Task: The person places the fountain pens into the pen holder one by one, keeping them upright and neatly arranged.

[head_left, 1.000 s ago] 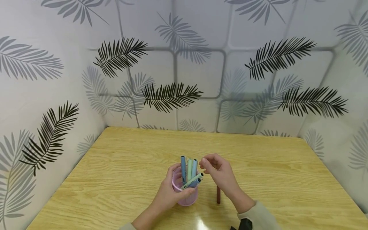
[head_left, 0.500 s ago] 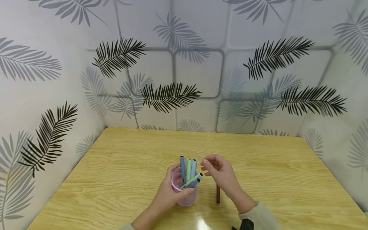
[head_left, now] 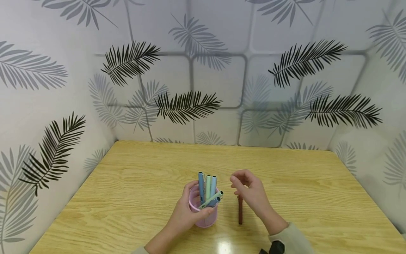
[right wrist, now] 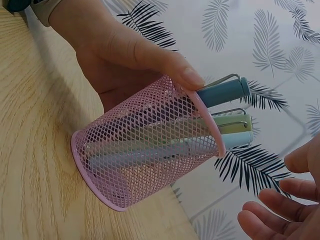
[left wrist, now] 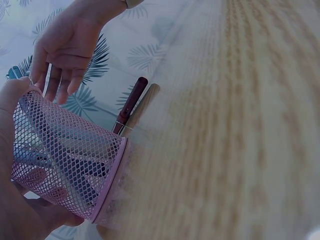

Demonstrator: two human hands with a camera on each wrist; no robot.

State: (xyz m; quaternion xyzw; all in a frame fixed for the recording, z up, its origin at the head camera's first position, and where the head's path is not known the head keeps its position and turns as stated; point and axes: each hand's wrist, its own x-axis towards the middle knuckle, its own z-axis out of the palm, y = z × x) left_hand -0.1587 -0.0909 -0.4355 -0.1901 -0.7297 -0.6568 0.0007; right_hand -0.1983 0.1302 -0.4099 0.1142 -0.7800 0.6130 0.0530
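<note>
My left hand (head_left: 184, 211) grips a pink mesh pen cup (head_left: 207, 221), fingers round its left side and thumb across the front near the rim. Several pens stick out of the cup: a dark blue pen (head_left: 201, 187), a light green pen (head_left: 208, 186) and a light blue pen (head_left: 214, 184) stand upright. A pale green pen (head_left: 211, 200) leans right over the rim, with a blue one beside it. To the cup's right, my right hand (head_left: 252, 192) hovers with loosely bent fingers, holding nothing. Partly beneath it, a dark red pen (head_left: 240, 213) lies on the table.
The wood-grain table (head_left: 127, 183) stretches left, right and behind the cup. Beyond its back edge rises a pale wall (head_left: 219, 84) with a leaf pattern, which also closes off the left and right sides. A beige sleeve (head_left: 290, 238) covers the right forearm.
My right hand has shifted a little to the right, away from the cup, so more of the dark red pen shows. My left hand and the cup have stayed put.
</note>
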